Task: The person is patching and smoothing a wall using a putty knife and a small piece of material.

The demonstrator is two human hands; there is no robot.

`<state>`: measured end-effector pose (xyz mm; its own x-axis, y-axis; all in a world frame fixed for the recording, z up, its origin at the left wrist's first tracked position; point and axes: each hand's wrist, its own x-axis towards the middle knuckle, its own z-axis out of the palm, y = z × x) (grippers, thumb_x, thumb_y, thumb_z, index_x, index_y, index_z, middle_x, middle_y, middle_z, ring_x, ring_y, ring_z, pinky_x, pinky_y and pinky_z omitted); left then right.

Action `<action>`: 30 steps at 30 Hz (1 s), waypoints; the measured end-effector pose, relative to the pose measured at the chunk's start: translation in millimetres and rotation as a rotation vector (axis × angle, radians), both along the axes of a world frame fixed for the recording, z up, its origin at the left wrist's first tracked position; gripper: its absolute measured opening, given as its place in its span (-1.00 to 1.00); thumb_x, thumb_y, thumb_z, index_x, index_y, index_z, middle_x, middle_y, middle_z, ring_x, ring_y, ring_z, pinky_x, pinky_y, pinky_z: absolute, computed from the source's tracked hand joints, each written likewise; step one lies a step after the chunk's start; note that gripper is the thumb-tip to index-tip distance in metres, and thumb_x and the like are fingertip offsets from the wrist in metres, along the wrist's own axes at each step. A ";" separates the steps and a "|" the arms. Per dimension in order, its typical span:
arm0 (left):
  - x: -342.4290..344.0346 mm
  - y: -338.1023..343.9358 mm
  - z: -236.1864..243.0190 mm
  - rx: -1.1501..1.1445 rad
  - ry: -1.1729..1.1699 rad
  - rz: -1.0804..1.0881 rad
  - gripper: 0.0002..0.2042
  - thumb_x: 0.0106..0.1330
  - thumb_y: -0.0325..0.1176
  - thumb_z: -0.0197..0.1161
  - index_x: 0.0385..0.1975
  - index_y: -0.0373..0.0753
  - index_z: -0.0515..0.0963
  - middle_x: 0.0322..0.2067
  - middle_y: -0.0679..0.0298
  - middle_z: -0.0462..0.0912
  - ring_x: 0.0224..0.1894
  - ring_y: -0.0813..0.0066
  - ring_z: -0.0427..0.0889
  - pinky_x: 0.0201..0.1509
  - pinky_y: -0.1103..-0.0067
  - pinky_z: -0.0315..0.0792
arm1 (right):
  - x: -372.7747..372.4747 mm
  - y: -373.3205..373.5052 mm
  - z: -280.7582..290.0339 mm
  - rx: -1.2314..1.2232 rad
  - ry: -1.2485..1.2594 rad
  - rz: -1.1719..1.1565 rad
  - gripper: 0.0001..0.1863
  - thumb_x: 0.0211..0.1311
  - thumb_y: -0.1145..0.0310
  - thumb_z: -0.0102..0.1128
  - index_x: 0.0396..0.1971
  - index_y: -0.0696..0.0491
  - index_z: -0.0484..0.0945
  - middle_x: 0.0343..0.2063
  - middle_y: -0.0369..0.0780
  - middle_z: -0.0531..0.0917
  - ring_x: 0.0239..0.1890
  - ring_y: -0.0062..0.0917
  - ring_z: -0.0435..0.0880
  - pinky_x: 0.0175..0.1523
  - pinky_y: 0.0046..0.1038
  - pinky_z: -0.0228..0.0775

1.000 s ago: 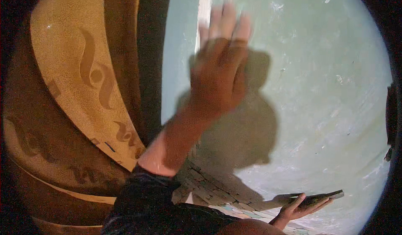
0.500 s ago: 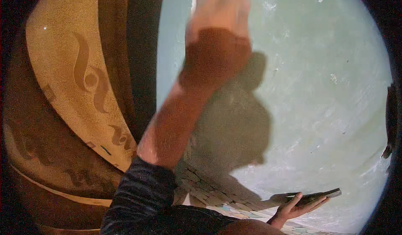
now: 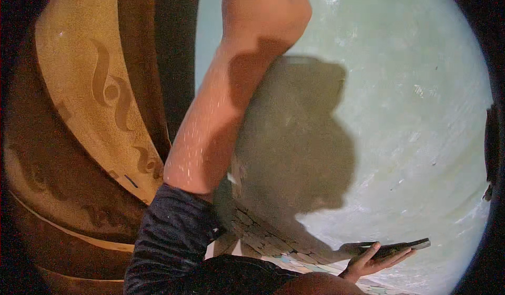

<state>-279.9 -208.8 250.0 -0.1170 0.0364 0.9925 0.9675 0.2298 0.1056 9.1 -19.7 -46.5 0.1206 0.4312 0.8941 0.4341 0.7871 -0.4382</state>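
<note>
Left hand (image 3: 265,3): raised to the top edge of the view, against the pale green plastered wall (image 3: 410,111). Only the wrist and the heel of the hand show; the fingers run out of the picture, so whether they are spread, clenched or grasping anything cannot be told. The bare forearm runs down from it to a dark rolled sleeve (image 3: 173,232) at the lower edge, and fine pale specks dot the skin.

Right hand (image 3: 371,261): low, at the bottom edge, palm turned up, fingers loosely curled under a flat dark trowel (image 3: 400,247). The tool lies across the fingers, roughly level, its far end pointing away to the right, close to the wall surface.

Between the two hands a broad shadow of arm and hand falls on the wall. Just left of the right hand, below the shadow, a patch of bare stonework (image 3: 263,234) shows where the plaster coat ends.

Left of the raised forearm stands a brown and tan patterned panel (image 3: 94,95) with curved motifs, and a dark gap separates it from the wall.
</note>
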 end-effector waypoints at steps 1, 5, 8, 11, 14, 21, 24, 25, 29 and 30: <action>7.7 2.4 -3.6 0.102 0.123 0.031 -0.60 0.42 -0.43 -0.12 0.19 -0.47 0.33 0.20 -0.27 0.31 0.33 -0.14 0.22 0.43 0.27 0.03 | 2.0 0.4 0.6 0.000 0.004 -0.005 -0.18 0.31 0.00 0.08 0.41 0.10 -0.01 0.43 0.05 -0.13 0.46 -0.06 -0.14 0.43 0.01 -0.27; -20.4 27.6 -135.3 0.047 0.180 0.054 -0.59 0.35 -0.41 -0.08 0.19 -0.31 0.38 0.30 -0.17 0.20 0.37 -0.25 0.11 0.41 0.01 -0.05 | 2.6 1.9 0.8 -0.033 -0.009 -0.021 -0.20 0.32 0.03 0.08 0.41 0.08 -0.01 0.44 -0.01 -0.13 0.47 -0.13 -0.14 0.45 -0.06 -0.27; 16.4 17.4 -199.1 -0.124 0.008 -0.003 -0.56 0.36 -0.40 -0.14 0.24 -0.31 0.33 0.34 -0.17 0.12 0.40 -0.26 0.01 0.42 -0.03 -0.16 | 2.3 -0.4 1.1 -0.042 0.002 0.024 -0.21 0.33 0.04 0.07 0.42 0.06 0.00 0.45 -0.06 -0.12 0.47 -0.19 -0.13 0.47 -0.11 -0.26; 13.6 10.6 -180.8 -0.149 0.120 0.062 -0.53 0.34 -0.40 -0.14 0.26 -0.31 0.30 0.34 -0.19 0.11 0.40 -0.26 0.00 0.42 -0.02 -0.16 | 1.3 -3.2 0.8 -0.040 0.006 0.044 -0.22 0.33 0.04 0.06 0.42 0.06 0.00 0.45 -0.06 -0.13 0.47 -0.19 -0.13 0.47 -0.11 -0.26; -27.6 31.5 -68.1 0.086 0.363 0.021 -0.52 0.32 -0.41 -0.11 0.26 -0.28 0.30 0.32 -0.23 0.12 0.37 -0.30 0.07 0.39 -0.04 -0.06 | 5.4 2.2 -1.5 -0.023 -0.002 0.019 -0.22 0.33 0.04 0.05 0.41 0.08 0.00 0.45 -0.05 -0.13 0.47 -0.19 -0.14 0.47 -0.12 -0.28; -19.4 10.3 -47.7 0.193 0.192 0.103 -0.60 0.40 -0.40 -0.12 0.21 -0.33 0.36 0.25 -0.23 0.25 0.34 -0.21 0.17 0.39 0.13 0.05 | 5.7 -0.3 -1.3 0.012 -0.042 0.021 -0.22 0.34 0.06 0.04 0.41 0.12 -0.01 0.44 -0.02 -0.10 0.47 -0.16 -0.12 0.47 -0.11 -0.30; -13.8 29.3 -150.3 0.065 0.039 0.018 -0.57 0.42 -0.36 -0.14 0.27 -0.21 0.34 0.30 -0.21 0.17 0.39 -0.27 0.03 0.41 0.01 -0.07 | 10.9 9.1 -6.3 0.013 -0.012 -0.009 -0.22 0.34 0.06 0.04 0.41 0.13 -0.01 0.43 0.00 -0.08 0.47 -0.14 -0.11 0.46 -0.11 -0.29; 4.3 15.5 -177.7 0.033 -0.010 0.045 -0.57 0.41 -0.36 -0.14 0.27 -0.23 0.33 0.31 -0.20 0.16 0.40 -0.24 0.01 0.42 0.01 -0.12 | 6.2 6.3 -2.8 0.007 0.002 0.024 -0.22 0.34 0.06 0.04 0.41 0.13 -0.01 0.43 0.00 -0.08 0.47 -0.14 -0.11 0.46 -0.11 -0.29; -8.7 11.4 -168.9 0.002 0.069 0.031 -0.57 0.40 -0.39 -0.14 0.24 -0.31 0.36 0.31 -0.20 0.18 0.39 -0.26 0.04 0.44 0.04 -0.17 | 4.2 -1.6 1.2 0.017 -0.059 -0.006 -0.23 0.34 0.07 0.05 0.41 0.12 0.00 0.43 0.02 -0.10 0.47 -0.10 -0.13 0.46 -0.08 -0.29; -21.0 26.5 -141.1 0.040 0.119 0.019 -0.59 0.38 -0.40 -0.12 0.20 -0.31 0.40 0.30 -0.20 0.20 0.37 -0.26 0.08 0.44 0.05 -0.13 | 7.8 2.1 0.4 0.006 -0.084 -0.045 -0.23 0.35 0.09 0.05 0.41 0.12 -0.01 0.43 0.04 -0.12 0.47 -0.07 -0.15 0.45 -0.06 -0.30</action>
